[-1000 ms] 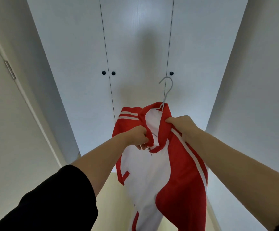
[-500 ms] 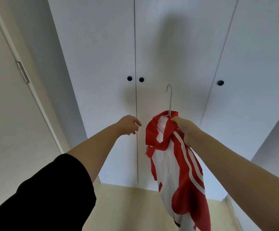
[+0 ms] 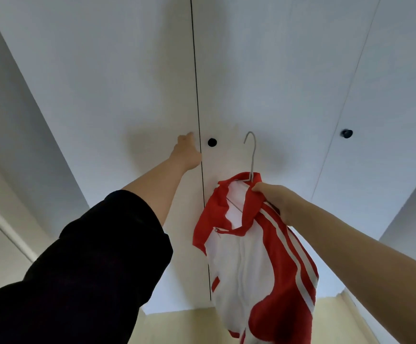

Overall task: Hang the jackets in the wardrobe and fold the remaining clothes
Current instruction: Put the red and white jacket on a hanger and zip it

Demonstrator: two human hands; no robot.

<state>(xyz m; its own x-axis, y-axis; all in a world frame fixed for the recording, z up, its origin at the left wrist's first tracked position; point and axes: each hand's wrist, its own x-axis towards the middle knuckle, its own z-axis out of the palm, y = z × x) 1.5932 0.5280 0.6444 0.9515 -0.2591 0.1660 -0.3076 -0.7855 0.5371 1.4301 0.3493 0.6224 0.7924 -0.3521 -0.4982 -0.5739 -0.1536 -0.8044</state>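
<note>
One red-and-white jacket (image 3: 256,256) on one wire hanger (image 3: 251,155); two black door knobs (image 3: 212,142) visible on closed white wardrobe (image 3: 276,70). Right hand (image 3: 274,197) clenched around jacket collar at hanger base; jacket hangs toward 6 o'clock from hand. Left hand (image 3: 187,152) reaches door seam, at 9 o'clock from nearer knob; grasp cannot be told.

Red-white jacket (image 3: 256,264) on hanger (image 3: 251,155), wardrobe (image 3: 276,70) closed

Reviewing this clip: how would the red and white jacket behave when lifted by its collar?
Probably floppy: the jacket sags in folds below the right hand. Likely light, since one hand carries it. It may swing or slide on the thin hanger.
</note>
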